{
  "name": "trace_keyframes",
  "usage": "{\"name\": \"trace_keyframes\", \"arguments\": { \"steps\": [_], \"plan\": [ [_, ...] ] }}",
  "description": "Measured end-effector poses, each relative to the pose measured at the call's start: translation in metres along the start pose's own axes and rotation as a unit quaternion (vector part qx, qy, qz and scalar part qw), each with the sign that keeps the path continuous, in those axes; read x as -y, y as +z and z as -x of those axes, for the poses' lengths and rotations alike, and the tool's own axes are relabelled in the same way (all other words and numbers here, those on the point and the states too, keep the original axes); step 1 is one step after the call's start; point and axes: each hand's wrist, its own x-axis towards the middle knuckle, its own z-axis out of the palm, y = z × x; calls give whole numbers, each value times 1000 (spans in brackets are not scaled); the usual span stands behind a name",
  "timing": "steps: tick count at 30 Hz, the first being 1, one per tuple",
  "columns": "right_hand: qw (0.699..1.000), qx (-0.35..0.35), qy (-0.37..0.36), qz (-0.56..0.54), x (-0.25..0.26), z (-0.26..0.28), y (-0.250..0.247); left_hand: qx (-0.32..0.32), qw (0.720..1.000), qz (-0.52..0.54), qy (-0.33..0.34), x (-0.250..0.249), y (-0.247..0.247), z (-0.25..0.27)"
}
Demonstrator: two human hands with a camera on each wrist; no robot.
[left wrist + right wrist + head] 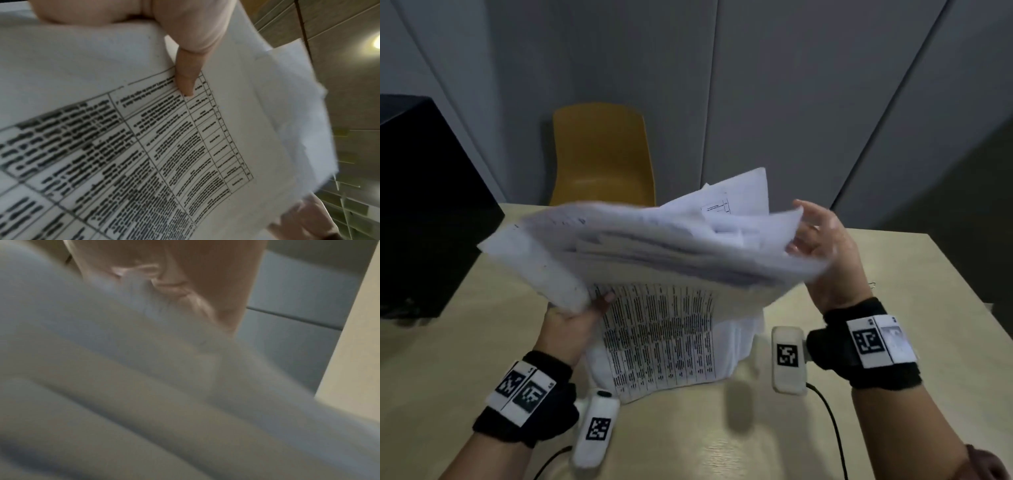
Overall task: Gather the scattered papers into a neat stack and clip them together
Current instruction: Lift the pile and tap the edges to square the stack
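Note:
A loose, uneven bundle of white papers [671,246] is held up above the table. A sheet printed with a table [664,335] hangs from its underside. My left hand [578,318] grips the bundle's near left corner, thumb on top; in the left wrist view a finger [186,78] lies under the printed page [144,129]. At the bundle's right edge, my right hand [822,246] has its fingers straight and its palm against the sheets. The right wrist view is blurred: papers [144,386] and part of the hand [195,272]. A small metal clip [872,284] lies on the table, right of my right wrist.
The beige table [722,428] ends just beyond the papers. A yellow chair [601,154] stands behind it against a grey wall. A black box [424,205] sits at the left edge. Thin black cables [832,421] trail from the wrist cameras over the near part of the table.

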Motion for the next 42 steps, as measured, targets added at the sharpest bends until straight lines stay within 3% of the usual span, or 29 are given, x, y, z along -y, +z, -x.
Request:
{"name": "trace_keyframes", "arguments": {
  "steps": [4,7,11,15,19,23,31,33,35,37,39,42],
  "plan": [
    [995,100,27,10,-12,14,-21,-25,999,-29,-21,-5,2,5],
    [984,146,36,98,-27,23,-34,-19,998,-53,-25,-6,4,5],
    [977,96,57,180,-40,24,-33,7,999,-36,-33,-10,2,5],
    [964,131,75,219,-44,21,-26,35,998,-18,-54,-14,-5,8],
    [962,71,48,257,-42,15,-36,32,999,-14,-40,-13,-6,7],
    [960,121,58,246,-32,15,-35,47,998,-18,-28,-14,-5,8],
    [963,135,67,222,-34,51,-13,32,999,5,-35,-13,-4,8],
    [955,120,39,270,-45,55,-5,12,999,13,-28,-16,4,10],
    [948,51,6,313,-54,54,2,-1,1000,20,0,-18,13,15],
    [936,-28,-66,344,-54,52,6,-1,999,49,24,-25,24,18],
    [927,-59,-126,347,-51,51,5,3,997,43,66,-32,28,18],
    [963,-66,-71,253,-46,55,-3,38,992,51,105,-32,24,9]
  ]
}}
